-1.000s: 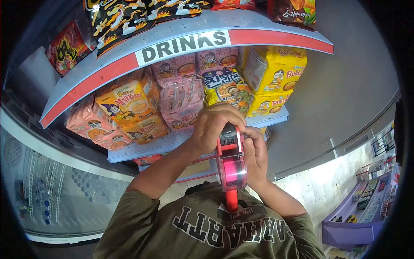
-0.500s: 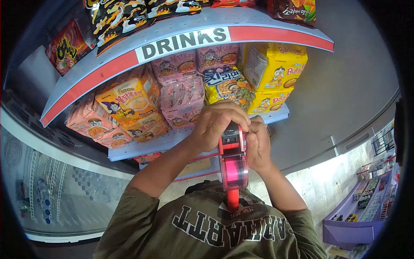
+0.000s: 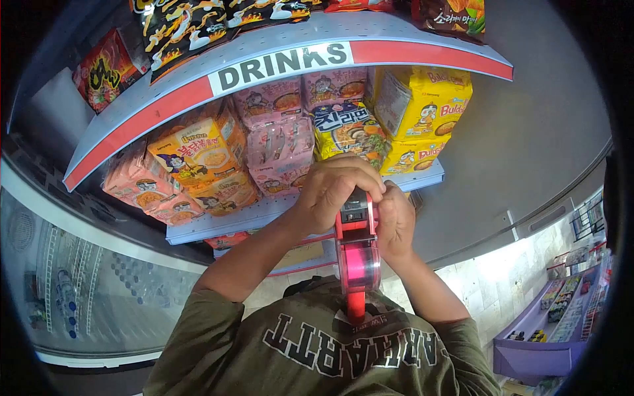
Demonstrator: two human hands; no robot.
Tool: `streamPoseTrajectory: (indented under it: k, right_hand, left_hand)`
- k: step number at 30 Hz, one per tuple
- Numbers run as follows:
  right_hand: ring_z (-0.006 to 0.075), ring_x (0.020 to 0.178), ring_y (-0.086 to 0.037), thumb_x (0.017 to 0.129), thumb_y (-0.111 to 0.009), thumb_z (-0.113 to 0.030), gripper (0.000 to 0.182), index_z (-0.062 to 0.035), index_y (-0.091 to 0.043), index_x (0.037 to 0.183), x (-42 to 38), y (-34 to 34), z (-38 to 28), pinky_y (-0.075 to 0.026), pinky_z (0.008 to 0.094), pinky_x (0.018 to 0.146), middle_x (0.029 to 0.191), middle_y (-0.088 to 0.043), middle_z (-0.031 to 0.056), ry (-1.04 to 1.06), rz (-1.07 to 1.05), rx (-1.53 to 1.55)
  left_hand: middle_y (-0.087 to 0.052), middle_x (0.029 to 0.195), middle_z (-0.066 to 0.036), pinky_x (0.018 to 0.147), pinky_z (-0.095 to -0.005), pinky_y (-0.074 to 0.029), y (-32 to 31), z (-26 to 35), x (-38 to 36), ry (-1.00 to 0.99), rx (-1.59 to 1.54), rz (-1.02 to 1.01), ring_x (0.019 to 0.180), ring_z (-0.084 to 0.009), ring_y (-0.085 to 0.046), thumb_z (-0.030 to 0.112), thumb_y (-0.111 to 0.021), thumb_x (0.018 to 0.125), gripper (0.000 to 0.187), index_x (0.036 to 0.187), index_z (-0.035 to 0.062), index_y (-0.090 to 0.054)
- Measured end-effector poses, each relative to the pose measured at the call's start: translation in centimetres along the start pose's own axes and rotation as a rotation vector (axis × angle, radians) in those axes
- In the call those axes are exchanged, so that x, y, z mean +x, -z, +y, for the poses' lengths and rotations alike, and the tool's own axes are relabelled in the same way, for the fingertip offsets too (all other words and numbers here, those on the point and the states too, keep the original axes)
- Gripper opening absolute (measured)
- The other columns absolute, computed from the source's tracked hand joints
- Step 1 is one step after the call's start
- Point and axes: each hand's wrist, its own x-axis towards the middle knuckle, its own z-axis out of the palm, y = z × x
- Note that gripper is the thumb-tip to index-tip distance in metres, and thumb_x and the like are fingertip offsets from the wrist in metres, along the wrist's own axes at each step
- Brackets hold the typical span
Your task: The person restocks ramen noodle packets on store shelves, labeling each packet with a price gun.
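Note:
In the head view a red price label gun (image 3: 351, 228) with a bright pink roll (image 3: 360, 266) under a clear cover is held in front of my chest, its red lower end (image 3: 356, 307) toward my shirt. My left hand (image 3: 337, 190) is closed over its front end, fingers curled across the top. On the other side, my right hand (image 3: 395, 221) is closed with bent fingers and thumb against the same end, touching my left fingertips. What lies between the fingertips is hidden. Just beyond stands a yellow and blue noodle pack (image 3: 349, 131).
A shelf edge marked DRINKS (image 3: 284, 65) curves above the stacked noodle packs: orange (image 3: 196, 153), pink (image 3: 281, 152) and yellow (image 3: 422, 109). Dark snack bags (image 3: 188, 30) sit on the upper shelf. A glass-fronted cooler (image 3: 99, 284) is at left, a purple display stand (image 3: 538, 356) at right.
My hands and the label gun stay almost in place. The right hand's fingers and thumb have shifted slightly against the gun's front end. The view has moved a touch.

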Motion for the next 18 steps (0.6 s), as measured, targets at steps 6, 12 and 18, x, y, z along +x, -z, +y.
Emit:
streamPoseTrajectory:
  k: [6,12,18]
  right_hand:
    - [0.0207,0.056,-0.041,0.097,-0.047,-0.026,0.033,-0.0009,-0.046,0.075,-0.7,0.0,0.1,-0.034,0.0323,0.052,0.065,-0.044,0.0098,-0.100,0.002,0.035]
    - [0.0181,0.068,-0.044,0.098,-0.044,-0.034,0.037,-0.0016,-0.046,0.079,-1.2,0.0,0.0,-0.036,0.0308,0.060,0.079,-0.047,0.0099,-0.138,0.051,0.138]
    - [0.0197,0.093,-0.048,0.098,-0.033,-0.048,0.057,0.0005,-0.041,0.127,-2.7,2.0,-0.4,-0.041,0.0322,0.081,0.110,-0.049,0.0141,-0.136,-0.253,0.183]
  left_hand:
    - [-0.064,0.086,-0.017,0.078,-0.0358,-0.046,-0.2,0.0,0.2,0.023,-0.019,0.010,0.081,-0.0266,-0.061,0.053,-0.010,0.097,0.077,0.078,0.0006,-0.063]
    - [-0.064,0.086,-0.017,0.077,-0.0359,-0.046,-0.4,-0.3,0.3,0.023,0.007,0.011,0.081,-0.0268,-0.061,0.053,-0.008,0.097,0.077,0.078,0.0009,-0.062]
    - [-0.062,0.084,-0.016,0.075,-0.0348,-0.046,0.1,-1.4,-1.0,0.113,0.044,0.117,0.080,-0.0249,-0.060,0.052,-0.008,0.097,0.078,0.078,-0.0004,-0.062]
